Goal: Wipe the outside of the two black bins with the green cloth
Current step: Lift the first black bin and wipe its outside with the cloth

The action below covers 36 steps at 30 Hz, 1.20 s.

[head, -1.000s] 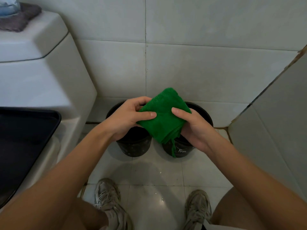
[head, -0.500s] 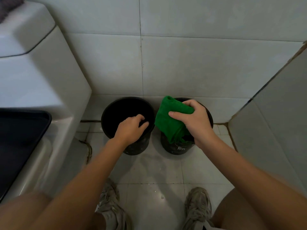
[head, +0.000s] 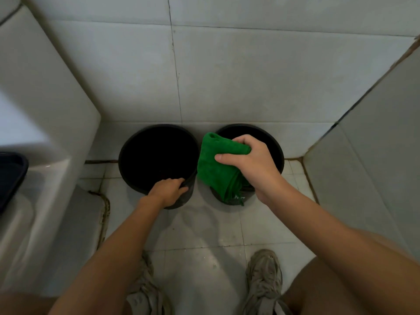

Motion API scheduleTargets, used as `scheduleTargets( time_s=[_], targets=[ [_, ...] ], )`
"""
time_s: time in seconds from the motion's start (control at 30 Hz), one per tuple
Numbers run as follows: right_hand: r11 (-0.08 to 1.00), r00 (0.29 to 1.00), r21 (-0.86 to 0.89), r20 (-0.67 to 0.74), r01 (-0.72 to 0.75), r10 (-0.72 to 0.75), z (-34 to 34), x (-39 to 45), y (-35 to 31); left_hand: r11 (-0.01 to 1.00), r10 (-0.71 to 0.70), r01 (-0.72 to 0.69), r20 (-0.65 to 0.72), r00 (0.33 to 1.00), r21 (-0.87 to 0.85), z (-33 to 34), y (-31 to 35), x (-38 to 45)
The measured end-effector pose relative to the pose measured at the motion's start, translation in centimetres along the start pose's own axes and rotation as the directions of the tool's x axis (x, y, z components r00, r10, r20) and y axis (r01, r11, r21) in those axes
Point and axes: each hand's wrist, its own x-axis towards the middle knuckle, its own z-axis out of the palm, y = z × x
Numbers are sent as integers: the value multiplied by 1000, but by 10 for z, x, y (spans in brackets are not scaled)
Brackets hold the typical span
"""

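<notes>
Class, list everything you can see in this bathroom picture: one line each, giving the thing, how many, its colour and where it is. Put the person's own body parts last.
Black bins: two, black, side by side on the floor against the back wall.
Green cloth: one, green, held above the right bin.
Toilet: one, white, at the left.
Dark tray-like thing: one, dark, left edge; partly cut off.
Tiles: pale grey, on walls and floor.
Shoes: two, grey-beige, bottom of the picture.
Left hand: one, gripping the left bin's near rim.
Right hand: one, fingers curled round the cloth.
</notes>
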Motion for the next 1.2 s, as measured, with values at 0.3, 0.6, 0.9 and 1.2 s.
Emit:
scheduleTargets(
  time_s=[0.3,0.6,0.9,1.2],
  targets=[
    [974,994,210,-51,-80,92,-4,-5,-6,957,-48,15,-109,993,-291,-61,14,-43],
    [950,962,-220,-110,221,-249,-13,-24,-24,685,-46,-24,-76,996,-728,-130,53,-150],
    [840,900,-371,-26,396,-435,-32,-49,-40,378,36,-46,-36,999,-925,-144,55,-222],
    [611,795,-560,155,559,-586,-12,-58,-30,110,-81,-111,-121,989,-988,-123,69,-211]
  ],
)
